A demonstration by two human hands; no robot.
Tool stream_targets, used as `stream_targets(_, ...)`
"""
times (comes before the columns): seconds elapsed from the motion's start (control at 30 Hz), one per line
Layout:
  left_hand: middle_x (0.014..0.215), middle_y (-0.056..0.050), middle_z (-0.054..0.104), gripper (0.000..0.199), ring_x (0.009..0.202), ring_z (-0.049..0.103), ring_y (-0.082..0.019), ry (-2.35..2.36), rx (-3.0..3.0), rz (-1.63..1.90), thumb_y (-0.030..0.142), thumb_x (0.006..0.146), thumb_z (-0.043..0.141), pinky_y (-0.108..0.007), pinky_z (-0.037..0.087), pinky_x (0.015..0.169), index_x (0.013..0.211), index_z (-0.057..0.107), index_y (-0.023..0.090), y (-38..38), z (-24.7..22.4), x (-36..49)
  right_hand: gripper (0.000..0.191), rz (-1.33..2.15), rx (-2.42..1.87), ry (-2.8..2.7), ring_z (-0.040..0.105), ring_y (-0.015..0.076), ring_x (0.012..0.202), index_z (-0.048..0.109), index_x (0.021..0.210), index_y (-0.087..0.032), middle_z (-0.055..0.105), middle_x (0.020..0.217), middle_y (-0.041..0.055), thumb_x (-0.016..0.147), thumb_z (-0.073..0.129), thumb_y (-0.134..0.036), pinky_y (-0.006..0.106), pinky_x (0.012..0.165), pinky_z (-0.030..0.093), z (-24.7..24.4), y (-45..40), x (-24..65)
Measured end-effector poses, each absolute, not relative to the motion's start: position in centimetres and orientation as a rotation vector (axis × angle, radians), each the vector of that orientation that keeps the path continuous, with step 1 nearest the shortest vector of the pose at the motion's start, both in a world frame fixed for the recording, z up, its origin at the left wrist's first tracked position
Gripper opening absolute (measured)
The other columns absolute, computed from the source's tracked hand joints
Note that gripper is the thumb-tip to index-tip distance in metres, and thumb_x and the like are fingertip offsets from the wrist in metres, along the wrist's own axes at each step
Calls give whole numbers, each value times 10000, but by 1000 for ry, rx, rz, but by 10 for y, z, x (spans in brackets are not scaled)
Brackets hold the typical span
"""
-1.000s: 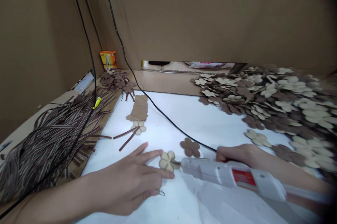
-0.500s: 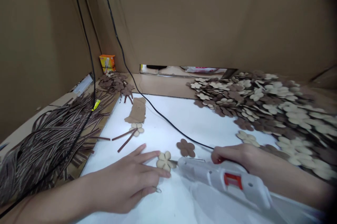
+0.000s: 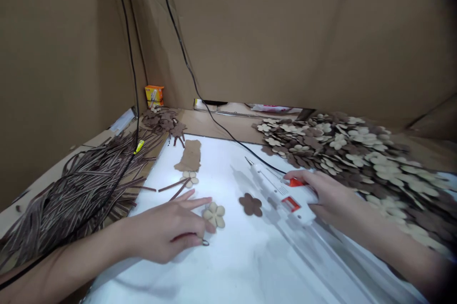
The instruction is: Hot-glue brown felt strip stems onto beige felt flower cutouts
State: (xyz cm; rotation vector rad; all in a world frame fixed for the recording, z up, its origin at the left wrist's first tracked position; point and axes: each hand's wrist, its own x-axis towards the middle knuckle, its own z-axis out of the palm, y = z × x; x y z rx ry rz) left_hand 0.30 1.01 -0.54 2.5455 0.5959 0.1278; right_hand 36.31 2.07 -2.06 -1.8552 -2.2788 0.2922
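Note:
My left hand [image 3: 166,230] lies on the white sheet with its fingers spread, its fingertips just beside a beige five-petal flower cutout [image 3: 214,214]. A small wire ring [image 3: 205,242] sits at the tip of its lowest finger. My right hand [image 3: 326,197] is wrapped around a white hot glue gun [image 3: 285,193] with a red trigger, and the gun's thin metal nozzle points to the far left. A brown flower cutout [image 3: 250,204] lies between my hands. Another beige flower [image 3: 189,179] lies farther back, touching thin brown strips [image 3: 170,185].
A large heap of beige and brown flower cutouts [image 3: 342,151] fills the right. Striped brown ribbon strips [image 3: 78,187] lie heaped on the left. A black cable [image 3: 210,108] crosses behind the gun. Cardboard walls [image 3: 250,32] surround the sheet, and an orange box [image 3: 154,96] stands in the far corner.
The glue gun has swung away from the beige flower, its nozzle now pointing to the far left instead of at the flower. My left hand has drawn slightly back.

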Motion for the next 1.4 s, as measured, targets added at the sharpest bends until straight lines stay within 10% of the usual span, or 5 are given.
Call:
stream_targets(0.27,889,-50,639,325,897,565,-183,1073,1956,582,408,899,407,-284,425,767,790,590,162,6,-10,-7,556,336,-1782,-2434,577,238,983,479,1158,-255,591,1077,53,629,434,-91,342,806,466,-40,28,377)
stream_targets(0.5,568,10,519,377,447,368,-63,1047,1308,606,491,805,529,-186,258,434,697,564,131,-4,-20,-2,623,-377,-1649,-2438,486,353,1063,447,1228,-212,540,1147,140,637,370,-32,523,834,405,-4,27,356)
stream_targets(0.77,530,26,521,358,366,421,-58,1042,1214,525,505,773,552,-158,274,339,719,543,151,-12,-9,-5,534,374,-268,-3023,431,154,1154,559,1163,-148,584,1178,58,729,364,94,282,996,325,20,55,213)
stream_targets(1.2,485,40,528,378,340,429,-53,1027,1260,427,521,762,560,-144,275,308,705,543,147,-25,-14,-15,185,316,-805,-3002,551,175,775,680,889,-189,656,697,14,719,706,-255,272,728,424,5,44,219)
stream_targets(1.4,429,56,488,404,298,386,-50,1088,1280,366,546,764,530,-159,253,301,679,539,152,-24,-17,-11,202,193,-1234,-2844,564,227,744,669,865,-148,650,727,94,873,499,-258,335,669,423,17,2,238)
